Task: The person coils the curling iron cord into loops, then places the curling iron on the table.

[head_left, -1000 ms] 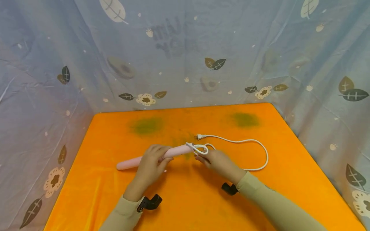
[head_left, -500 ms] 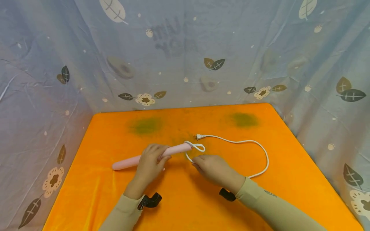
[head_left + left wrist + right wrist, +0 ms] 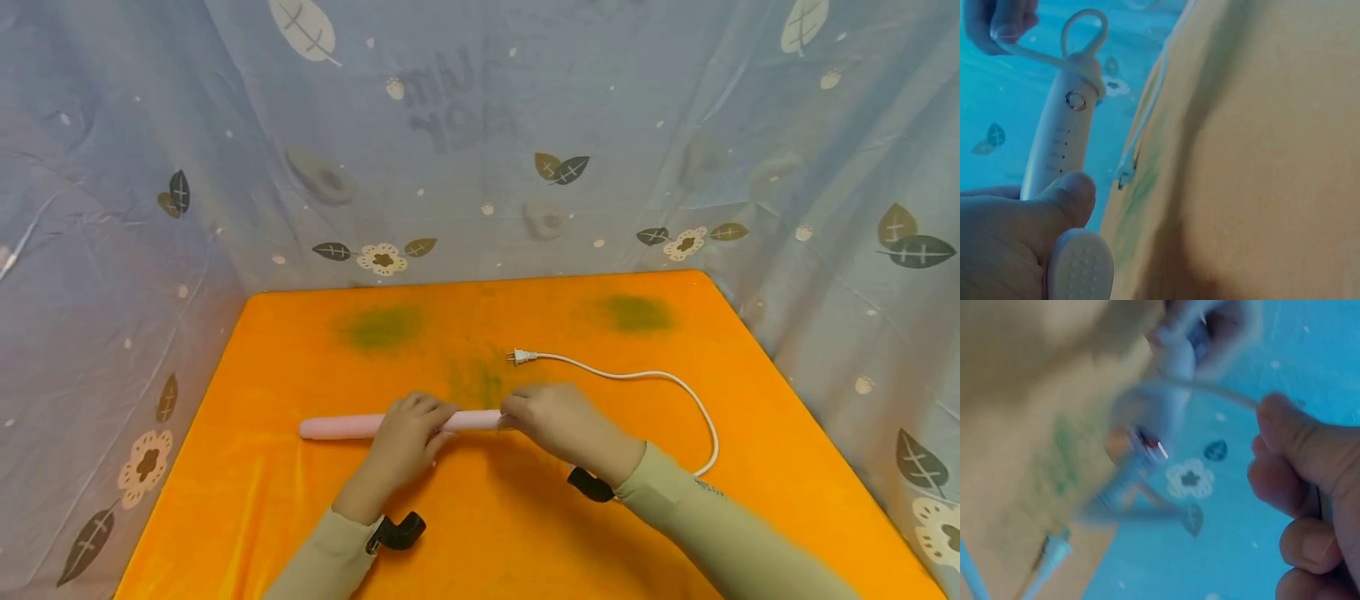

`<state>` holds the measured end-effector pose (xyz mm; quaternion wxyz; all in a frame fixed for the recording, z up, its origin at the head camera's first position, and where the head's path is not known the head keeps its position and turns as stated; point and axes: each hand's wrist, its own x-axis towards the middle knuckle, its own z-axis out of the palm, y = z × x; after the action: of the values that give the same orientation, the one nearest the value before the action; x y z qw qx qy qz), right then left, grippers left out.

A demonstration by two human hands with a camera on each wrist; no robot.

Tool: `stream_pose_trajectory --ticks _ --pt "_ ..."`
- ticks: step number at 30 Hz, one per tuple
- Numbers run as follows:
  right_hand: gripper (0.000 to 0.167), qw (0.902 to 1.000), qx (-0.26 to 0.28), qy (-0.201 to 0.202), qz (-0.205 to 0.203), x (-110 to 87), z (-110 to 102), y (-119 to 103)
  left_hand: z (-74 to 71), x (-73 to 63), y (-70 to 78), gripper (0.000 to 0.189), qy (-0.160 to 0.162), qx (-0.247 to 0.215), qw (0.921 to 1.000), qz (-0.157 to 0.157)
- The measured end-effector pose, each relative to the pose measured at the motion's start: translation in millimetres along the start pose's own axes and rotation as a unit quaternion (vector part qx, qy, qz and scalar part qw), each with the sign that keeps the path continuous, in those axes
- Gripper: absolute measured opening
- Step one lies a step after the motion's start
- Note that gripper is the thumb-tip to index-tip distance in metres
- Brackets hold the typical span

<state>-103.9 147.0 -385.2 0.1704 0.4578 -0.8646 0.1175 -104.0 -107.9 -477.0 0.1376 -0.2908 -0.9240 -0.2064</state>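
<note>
A pink curling iron (image 3: 341,427) lies crosswise in the head view, its long barrel pointing left. My left hand (image 3: 411,433) grips it around the middle. Close up in the left wrist view, the handle shows a round button (image 3: 1075,100), small indicator marks and a dotted lever (image 3: 1082,265) below my thumb. White power cord (image 3: 1035,55) wraps around the handle's end and makes a small loop there. Between thumb and forefinger, my right hand (image 3: 562,421) pinches that cord, stretched taut from the handle in the blurred right wrist view.
The cord's free length (image 3: 652,374) curves over the orange table (image 3: 480,542) on the right and passes under the right forearm. Its two-prong plug (image 3: 522,357) rests behind the hands. Patterned curtains (image 3: 480,125) enclose the table's back and sides.
The curling iron has turned from slanting up to the right to nearly level. My right hand went down toward me with the cord, then back up beside the handle's end.
</note>
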Motion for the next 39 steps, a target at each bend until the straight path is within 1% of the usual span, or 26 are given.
stream_pose_trajectory --ticks 3,6,8,12,15,19,20,22,26,29,32,35,36,39 --pt "0.013 0.9998 0.021 0.003 0.003 4.2 -7.4 9.0 -0.8 -1.0 0.1 0.034 -0.001 -0.008 0.9999 0.006" --pt "0.012 0.9993 0.037 0.009 0.007 5.9 -9.3 19.2 -2.4 -2.1 0.2 0.034 -0.005 -0.015 0.9998 0.012" --pt "0.013 0.9989 0.041 0.019 0.007 5.6 -8.0 25.9 -3.4 -2.7 0.4 0.034 -0.007 -0.017 0.9997 0.017" --pt "0.013 0.9969 0.070 0.032 0.016 4.4 -1.4 38.8 -5.2 -4.9 0.5 0.034 -0.009 -0.020 0.9993 0.030" --pt "0.011 0.9937 0.098 0.027 0.047 3.8 5.3 47.2 -5.6 -7.1 -0.2 0.035 -0.004 -0.019 0.9991 0.039" --pt "0.009 0.9839 0.140 0.012 0.110 1.5 15.3 55.4 -7.7 -9.6 -0.7 0.037 0.013 -0.033 0.9986 0.040" --pt "0.009 0.9820 0.146 0.008 0.119 0.9 18.1 57.0 -8.7 -9.8 -0.8 0.037 0.018 -0.039 0.9983 0.040" --pt "0.009 0.9803 0.152 0.001 0.126 0.5 23.0 58.7 -10.7 -10.3 -1.4 0.037 0.030 -0.048 0.9977 0.039" --pt "0.008 0.9793 0.157 -0.010 0.128 2.0 32.7 60.8 -14.4 -9.7 -4.0 0.035 0.061 -0.063 0.9950 0.048" --pt "0.008 0.9768 0.160 -0.028 0.139 1.6 38.1 61.1 -16.8 -8.3 -6.3 0.036 0.081 -0.076 0.9925 0.051" --pt "0.010 0.9758 0.153 -0.051 0.147 0.1 44.1 59.7 -19.2 -7.0 -7.9 0.038 0.092 -0.083 0.9913 0.044" --pt "0.008 0.9751 0.142 -0.069 0.156 -2.4 50.0 55.0 -22.4 -4.9 -8.0 0.038 0.102 -0.081 0.9912 0.022" --pt "0.007 0.9734 0.145 -0.073 0.162 -3.5 52.0 52.6 -23.2 -4.0 -8.2 0.038 0.105 -0.081 0.9911 0.015" --pt "0.008 0.9791 0.135 -0.067 0.137 -6.8 57.7 44.6 -25.9 -1.1 -8.5 0.037 0.110 -0.082 0.9906 -0.008"
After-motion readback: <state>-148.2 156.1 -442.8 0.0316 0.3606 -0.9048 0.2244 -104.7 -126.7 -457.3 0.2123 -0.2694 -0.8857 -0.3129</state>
